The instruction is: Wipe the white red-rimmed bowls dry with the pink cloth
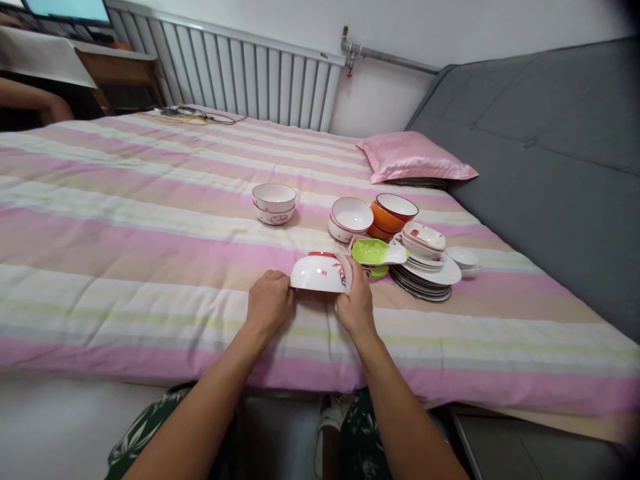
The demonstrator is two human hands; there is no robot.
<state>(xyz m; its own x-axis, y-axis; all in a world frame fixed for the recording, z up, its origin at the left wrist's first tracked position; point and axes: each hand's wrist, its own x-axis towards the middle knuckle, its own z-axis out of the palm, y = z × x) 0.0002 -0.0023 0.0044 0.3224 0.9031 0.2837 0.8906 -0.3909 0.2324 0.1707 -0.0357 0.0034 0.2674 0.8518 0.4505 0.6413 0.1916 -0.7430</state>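
Both hands hold a white bowl with red markings, tipped so its outer side shows and its rim faces down toward me. My left hand is closed on the rim at the left end. On the right end, my right hand grips it, with a pale pink strip by its fingers that I cannot make out. The bowl's inside is hidden. Just beyond the right hand lies a green leaf-shaped dish with a white handle.
Two stacked white bowls stand at centre, another white stack to their right beside orange bowls. Plates and small dishes sit farther right. Behind are a pink pillow, cables and another person's arm.
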